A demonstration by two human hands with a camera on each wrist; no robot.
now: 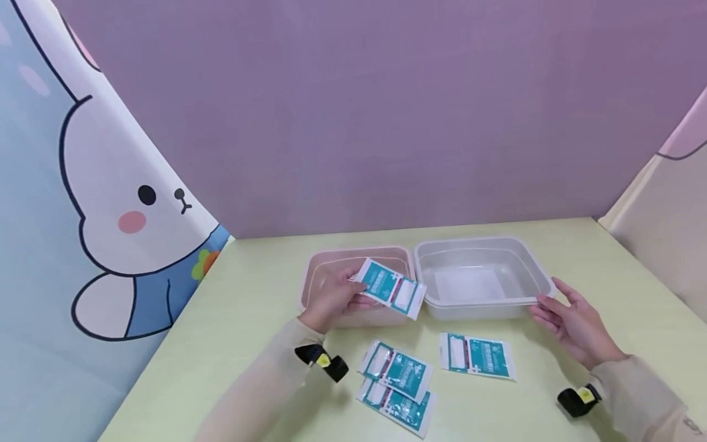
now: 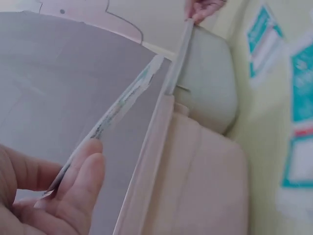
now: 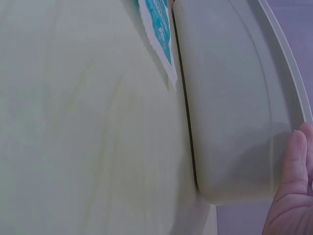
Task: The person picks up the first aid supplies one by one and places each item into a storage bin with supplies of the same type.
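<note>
My left hand (image 1: 338, 298) pinches a flat teal-and-white sealed packet (image 1: 391, 288) between thumb and fingers, above the front of a pink plastic tub (image 1: 353, 318). In the left wrist view this packet (image 2: 120, 110) shows almost edge-on. On the right, my right hand (image 1: 577, 322) holds the front right corner of a white plastic tub (image 1: 469, 311) by its rim. The right wrist view has fingers (image 3: 295, 161) against the outside wall of that white tub (image 3: 230, 107), just under the rim.
In front of the tubs lie an upper packet (image 1: 405, 373) overlapping a lower packet (image 1: 405, 410), and a separate packet (image 1: 482, 357) to their right. The two tubs stand side by side on a pale yellow table (image 1: 265, 270). A purple backdrop (image 1: 386, 123) rises behind.
</note>
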